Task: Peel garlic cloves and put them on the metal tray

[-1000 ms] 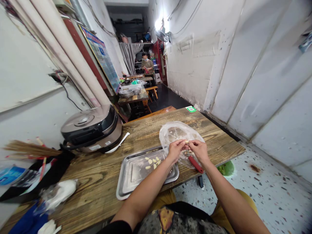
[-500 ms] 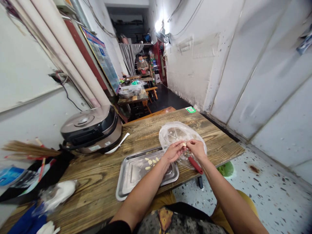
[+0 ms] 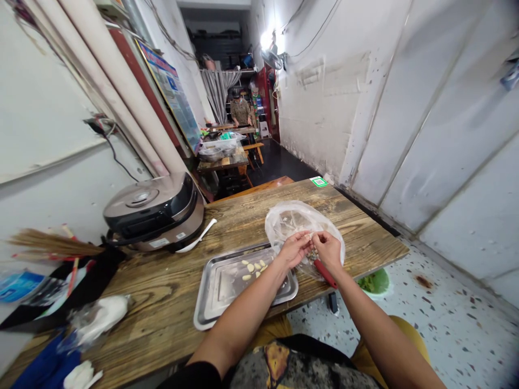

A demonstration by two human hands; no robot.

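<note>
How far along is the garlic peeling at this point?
Done: several peeled cloves lie on the metal tray. In hand: the left hand and right hand pinch one clove over the plastic bag; the right hand also grips a red-handled knife. Left: the bag's contents are too unclear to count.

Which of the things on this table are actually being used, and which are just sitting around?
In use: left hand, right hand, garlic clove, red-handled knife, plastic bag, metal tray, peeled cloves.
Lying about: rice cooker, white spoon, broom.
</note>
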